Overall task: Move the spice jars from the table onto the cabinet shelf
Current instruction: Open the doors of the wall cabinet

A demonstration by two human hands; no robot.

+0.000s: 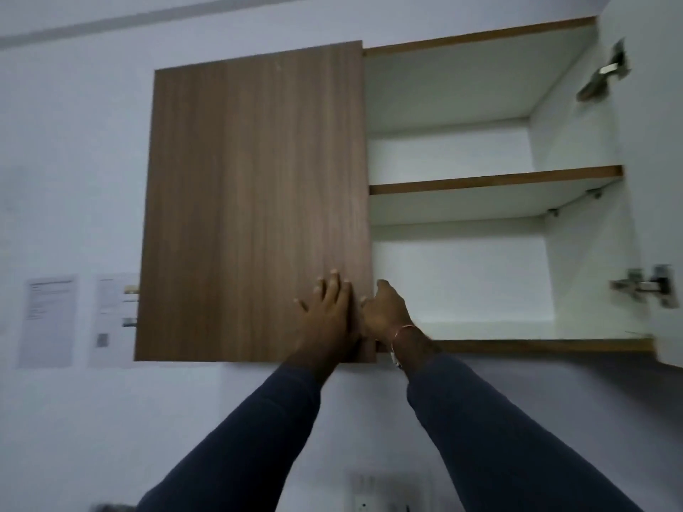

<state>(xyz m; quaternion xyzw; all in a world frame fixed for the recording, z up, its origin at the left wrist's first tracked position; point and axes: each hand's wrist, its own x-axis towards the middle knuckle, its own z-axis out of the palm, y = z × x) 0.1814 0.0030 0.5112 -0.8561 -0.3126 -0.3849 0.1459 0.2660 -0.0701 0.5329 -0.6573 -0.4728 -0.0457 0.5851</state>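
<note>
1. Opening the left door of the cabinet; right door already swung wide, both shelves bare
2. Left hand spread flat on the door face near its lower right corner; right hand curled round that door's free edge, pinching it
3. Pull from the edge, let the flat palm steady the swing
4. Spice jars and table not in view

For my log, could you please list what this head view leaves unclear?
- Spice jars, table: out of frame below.
- Cabinet's left half: hidden by closed door.
- Right hand fingertips: hidden behind that door's edge.
- Wall papers: text blurred.
- Right door: cut by frame edge.
</note>
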